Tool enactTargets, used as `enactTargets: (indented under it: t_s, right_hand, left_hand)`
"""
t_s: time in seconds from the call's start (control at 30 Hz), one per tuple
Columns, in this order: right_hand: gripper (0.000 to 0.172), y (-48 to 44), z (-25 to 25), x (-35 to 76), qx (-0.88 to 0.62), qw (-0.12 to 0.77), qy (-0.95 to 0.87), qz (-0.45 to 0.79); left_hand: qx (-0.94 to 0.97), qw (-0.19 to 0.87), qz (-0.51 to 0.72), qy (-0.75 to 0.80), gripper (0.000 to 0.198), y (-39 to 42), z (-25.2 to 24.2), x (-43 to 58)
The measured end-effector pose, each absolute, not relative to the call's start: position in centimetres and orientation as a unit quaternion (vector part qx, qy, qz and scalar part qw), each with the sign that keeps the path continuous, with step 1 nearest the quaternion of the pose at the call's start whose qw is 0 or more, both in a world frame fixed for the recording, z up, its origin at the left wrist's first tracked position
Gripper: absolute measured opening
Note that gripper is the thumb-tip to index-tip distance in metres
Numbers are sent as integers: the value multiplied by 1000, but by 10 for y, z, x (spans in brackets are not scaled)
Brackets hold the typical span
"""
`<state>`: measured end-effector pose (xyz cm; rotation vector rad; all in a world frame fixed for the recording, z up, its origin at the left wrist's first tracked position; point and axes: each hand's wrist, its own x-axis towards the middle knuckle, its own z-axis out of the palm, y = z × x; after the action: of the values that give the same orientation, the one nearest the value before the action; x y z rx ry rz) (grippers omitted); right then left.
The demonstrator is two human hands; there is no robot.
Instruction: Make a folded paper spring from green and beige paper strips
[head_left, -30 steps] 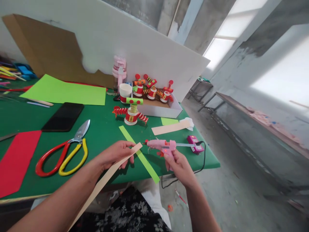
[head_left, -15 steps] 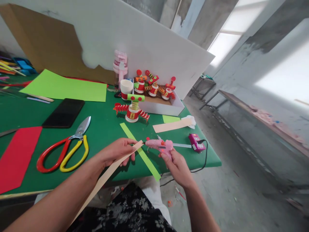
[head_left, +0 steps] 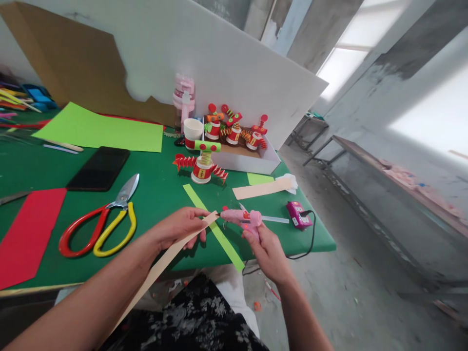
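My left hand (head_left: 185,227) pinches a long peach paper strip (head_left: 163,263) near its upper end; the strip trails down along my forearm. Wrapped round the handle of a pink hot glue gun (head_left: 241,218) is my right hand (head_left: 268,248). The gun's nozzle points left and meets the strip's end, and a clear glue stick (head_left: 275,220) juts from its back. Under both hands a green paper strip (head_left: 228,246) lies slantwise on the green table (head_left: 157,195). Just beyond stands a paper-cup figure (head_left: 202,170) with folded red arms and a green head.
Scissors (head_left: 119,207), a black phone (head_left: 98,168), red paper (head_left: 31,234) and green paper (head_left: 106,131) lie leftward. A white box (head_left: 268,163) holds more cup figures beside a white cup (head_left: 193,129) and pink bottle (head_left: 184,100). A purple socket block (head_left: 299,215) sits near the right edge.
The view has shifted very slightly. Both hands keep the same hold, with the glue gun's nozzle still at the strip's end.
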<state>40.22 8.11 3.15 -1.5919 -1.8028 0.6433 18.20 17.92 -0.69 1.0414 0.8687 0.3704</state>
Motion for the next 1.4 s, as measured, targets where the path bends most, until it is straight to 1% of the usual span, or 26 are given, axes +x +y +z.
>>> enactTargets:
  t_s: [0.23, 0.53, 0.83, 1.13, 1.4]
  right_hand:
    - [28, 81, 29, 402, -589, 312, -717, 203]
    - [33, 81, 25, 402, -587, 321, -720, 187]
    - [34, 79, 28, 402, -587, 309, -721, 200]
    - [33, 82, 27, 402, -581, 317, -725, 190]
    - [30, 79, 29, 404, -586, 310, -724, 190]
  left_hand:
    - [487, 764, 159, 392, 52, 181, -9, 181]
    - [489, 760, 153, 399, 56, 181, -9, 181]
    - [489, 766, 160, 386, 54, 182, -12, 180]
    - [492, 762, 156, 392, 54, 181, -10, 181]
    - [497, 759, 153, 392, 53, 181, -10, 181]
